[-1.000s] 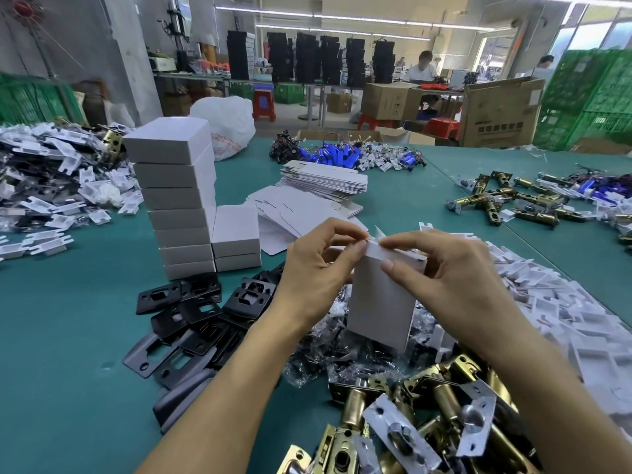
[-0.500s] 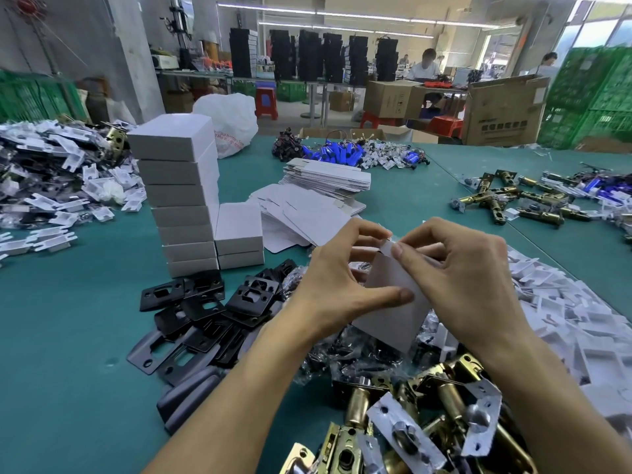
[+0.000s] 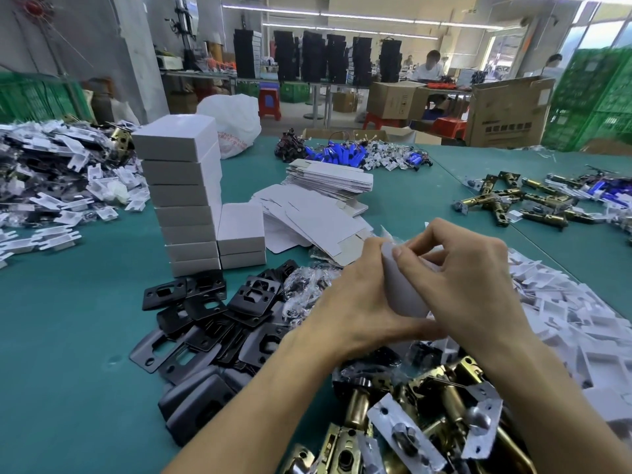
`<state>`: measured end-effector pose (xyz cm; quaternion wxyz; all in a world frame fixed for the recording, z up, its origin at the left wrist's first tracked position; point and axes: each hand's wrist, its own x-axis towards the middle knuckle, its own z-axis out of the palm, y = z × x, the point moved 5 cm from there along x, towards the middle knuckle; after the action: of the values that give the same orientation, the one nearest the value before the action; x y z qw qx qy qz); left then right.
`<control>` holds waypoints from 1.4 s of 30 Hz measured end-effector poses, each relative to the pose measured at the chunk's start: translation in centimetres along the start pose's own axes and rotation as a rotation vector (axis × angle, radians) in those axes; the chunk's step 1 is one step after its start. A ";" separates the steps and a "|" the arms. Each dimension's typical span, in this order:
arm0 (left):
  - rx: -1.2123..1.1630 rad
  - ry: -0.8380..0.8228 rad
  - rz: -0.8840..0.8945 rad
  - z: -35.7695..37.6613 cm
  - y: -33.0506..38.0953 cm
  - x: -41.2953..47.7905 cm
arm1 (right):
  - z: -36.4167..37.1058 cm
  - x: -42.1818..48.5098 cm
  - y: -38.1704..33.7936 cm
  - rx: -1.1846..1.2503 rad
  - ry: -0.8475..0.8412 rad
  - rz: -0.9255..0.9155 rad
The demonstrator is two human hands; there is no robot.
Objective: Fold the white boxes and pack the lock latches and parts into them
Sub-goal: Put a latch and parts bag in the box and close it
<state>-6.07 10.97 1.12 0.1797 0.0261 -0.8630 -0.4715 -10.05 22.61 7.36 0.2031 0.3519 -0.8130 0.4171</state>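
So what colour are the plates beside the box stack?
Black; plates show best in head view.

On the bench (image 3: 68, 336), a tall box stack (image 3: 181, 200) stands left of centre, with a short stack (image 3: 241, 234) touching its right side. Behind and right of them lie blanks (image 3: 328, 181). Before them lie plates (image 3: 212, 323), and latches (image 3: 427, 422) lie nearest, right of the plates. Behind the latches, left hand (image 3: 359, 302) and right hand (image 3: 468, 285) hold a box (image 3: 403, 289).

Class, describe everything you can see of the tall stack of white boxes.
The tall stack holds seven closed white boxes, apparently plain cardboard, piled flat and slightly staggered. It stands upright on the green table, toward the left. A two-box stack sits against its right side; black plates lie just before it.
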 end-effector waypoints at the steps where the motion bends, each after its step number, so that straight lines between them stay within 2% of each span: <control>1: 0.027 -0.001 -0.006 0.1 0.1 -0.1 | 0.1 0.0 -0.1 0.009 0.009 -0.008; 9: 0.112 0.020 -0.023 -0.1 0.7 -0.3 | 0.3 -0.1 -0.7 -0.062 0.007 -0.096; 24: 0.132 0.012 -0.023 -0.1 0.4 0.0 | -0.2 0.3 -0.2 -0.082 0.035 0.024; 31: 0.081 0.053 -0.026 0.0 -0.4 0.2 | 0.1 0.2 -0.2 -0.058 -0.001 -0.001; 35: 0.029 0.104 -0.075 -0.4 -1.6 0.3 | 0.6 0.1 -0.2 0.024 -0.090 -0.019; 38: -0.078 0.113 -0.089 -0.8 -2.2 0.4 | 0.8 0.2 0.4 0.134 -0.202 0.035; 42: -0.079 0.082 0.005 -0.9 -1.6 0.3 | 0.5 0.4 1.2 0.258 -0.236 0.085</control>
<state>-6.23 9.27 0.29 0.2168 0.0361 -0.8356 -0.5035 -11.22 22.51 6.71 0.0417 0.3869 -0.7852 0.4817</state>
